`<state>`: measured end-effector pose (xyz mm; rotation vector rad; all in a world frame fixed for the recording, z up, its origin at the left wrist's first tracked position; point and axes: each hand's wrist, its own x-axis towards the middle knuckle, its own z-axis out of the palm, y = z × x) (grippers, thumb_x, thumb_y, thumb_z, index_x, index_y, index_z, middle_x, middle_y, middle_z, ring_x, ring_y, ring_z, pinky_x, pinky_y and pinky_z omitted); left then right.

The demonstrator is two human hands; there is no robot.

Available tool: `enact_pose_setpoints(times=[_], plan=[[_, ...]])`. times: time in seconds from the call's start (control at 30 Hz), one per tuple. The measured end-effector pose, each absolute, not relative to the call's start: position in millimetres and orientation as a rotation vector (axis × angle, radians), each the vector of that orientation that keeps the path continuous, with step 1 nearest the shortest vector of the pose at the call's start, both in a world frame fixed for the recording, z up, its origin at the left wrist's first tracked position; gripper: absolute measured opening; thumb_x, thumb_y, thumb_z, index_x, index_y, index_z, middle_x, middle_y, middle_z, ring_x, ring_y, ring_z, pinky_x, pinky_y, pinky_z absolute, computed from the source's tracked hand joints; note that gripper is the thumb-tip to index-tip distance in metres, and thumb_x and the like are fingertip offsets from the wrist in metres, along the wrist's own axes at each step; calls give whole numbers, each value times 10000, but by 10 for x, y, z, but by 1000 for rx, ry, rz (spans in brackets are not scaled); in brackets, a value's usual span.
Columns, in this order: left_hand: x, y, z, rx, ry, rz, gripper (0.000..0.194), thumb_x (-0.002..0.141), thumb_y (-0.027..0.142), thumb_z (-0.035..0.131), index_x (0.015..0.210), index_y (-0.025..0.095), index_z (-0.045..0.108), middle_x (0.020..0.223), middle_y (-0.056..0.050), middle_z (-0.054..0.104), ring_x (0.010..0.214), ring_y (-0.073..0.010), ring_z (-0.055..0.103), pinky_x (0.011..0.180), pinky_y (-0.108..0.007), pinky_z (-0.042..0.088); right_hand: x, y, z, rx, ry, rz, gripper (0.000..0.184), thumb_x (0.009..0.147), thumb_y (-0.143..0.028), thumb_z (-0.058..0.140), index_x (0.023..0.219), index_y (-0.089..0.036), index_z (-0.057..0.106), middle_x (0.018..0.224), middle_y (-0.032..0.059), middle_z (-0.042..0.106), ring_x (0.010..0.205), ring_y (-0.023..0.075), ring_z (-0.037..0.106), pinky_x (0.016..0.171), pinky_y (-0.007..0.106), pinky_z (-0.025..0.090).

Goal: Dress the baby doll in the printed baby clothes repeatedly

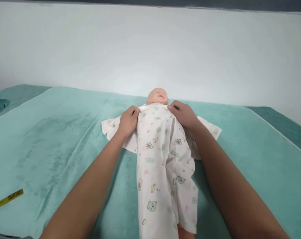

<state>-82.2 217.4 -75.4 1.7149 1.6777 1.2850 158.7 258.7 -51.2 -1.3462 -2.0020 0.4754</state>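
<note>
A baby doll (157, 95) lies on its back, its head at the far end and its body mostly covered. Over it is spread a white printed cloth (152, 166) with small green and pink animal figures. My left hand (129, 120) pinches the cloth's upper left corner near the doll's shoulder. At the opposite corner my right hand (182, 113) grips the upper edge between thumb and fingers. Sleeve-like parts of matching white fabric (211, 127) stick out on both sides beneath my hands. A bit of the doll's leg (184, 232) shows at the bottom.
A green plush sheet (65, 139) covers the surface under the doll. Behind it rises a white wall (150, 49). A yellow strip with dark print (8, 199) lies at the lower left. Something dark pokes in at the bottom left corner.
</note>
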Motion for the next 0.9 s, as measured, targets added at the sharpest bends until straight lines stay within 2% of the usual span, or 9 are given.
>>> enact_pose_setpoints(times=[0.13, 0.23, 0.33, 0.43, 0.5, 0.57, 0.67, 0.8, 0.9], plan=[[-781, 2225, -815, 1593, 1678, 1362, 269, 875, 352, 470, 642, 217, 476, 667, 6, 535, 683, -176, 463, 663, -304, 346, 1540, 2662, -562, -1385, -1903, 409, 233, 844, -378, 497, 671, -223, 469, 632, -15, 541, 658, 165, 451, 645, 299, 318], [-743, 2227, -849, 1594, 1709, 1335, 209, 854, 325, 491, 672, 224, 515, 706, 2, 566, 722, -190, 493, 721, -321, 378, 1520, 2640, -635, -1355, -1816, 461, 201, 827, -383, 524, 698, -232, 491, 651, -17, 559, 681, 173, 488, 674, 303, 351], [-730, 2200, -893, 1663, 1730, 1368, 100, 843, 245, 481, 830, 243, 580, 845, -13, 630, 842, -216, 538, 847, -370, 401, 1518, 2559, -706, -1230, -1712, 561, 132, 812, -366, 544, 798, -235, 550, 835, 8, 658, 810, 188, 576, 787, 318, 415], [-762, 2139, -938, 1826, 1647, 1378, 230, 836, 174, 467, 1010, 255, 594, 1068, -42, 648, 1024, -237, 545, 959, -415, 385, 1544, 2435, -747, -1142, -1654, 571, 125, 810, -331, 529, 858, -228, 583, 977, 42, 681, 954, 202, 603, 900, 351, 428], [-784, 2068, -954, 1974, 1616, 1384, 289, 828, 137, 468, 1062, 249, 597, 1184, -64, 612, 1141, -249, 500, 1019, -430, 357, 1584, 2331, -754, -1153, -1655, 479, 114, 798, -307, 529, 843, -228, 598, 973, 53, 675, 958, 211, 599, 901, 363, 433], [-786, 1974, -957, 2088, 1670, 1420, 296, 827, 122, 475, 1060, 245, 612, 1232, -82, 577, 1207, -267, 437, 1039, -439, 341, 1641, 2213, -754, -1223, -1664, 397, 99, 778, -289, 540, 818, -230, 609, 904, 50, 669, 878, 215, 597, 841, 365, 446], [-747, 1830, -943, 2146, 1821, 1433, 243, 844, 137, 470, 994, 235, 634, 1119, -106, 598, 1122, -295, 447, 950, -444, 384, 1734, 2040, -759, -1377, -1672, 466, 107, 758, -284, 550, 789, -231, 638, 788, 36, 674, 749, 214, 581, 724, 353, 444], [-701, 1724, -916, 2077, 1834, 1320, 207, 840, 136, 438, 881, 224, 621, 870, -79, 613, 889, -261, 531, 817, -402, 420, 1810, 1916, -765, -1425, -1726, 751, 109, 691, -221, 557, 691, -216, 666, 745, 27, 702, 749, 227, 598, 679, 337, 437], [-696, 1694, -889, 1971, 1801, 1330, 191, 837, 161, 445, 876, 226, 620, 872, -64, 634, 860, -244, 566, 795, -383, 434, 1833, 1910, -760, -1364, -1598, 1003, 143, 686, -235, 578, 759, -209, 697, 774, 17, 714, 773, 213, 618, 689, 321, 459]])
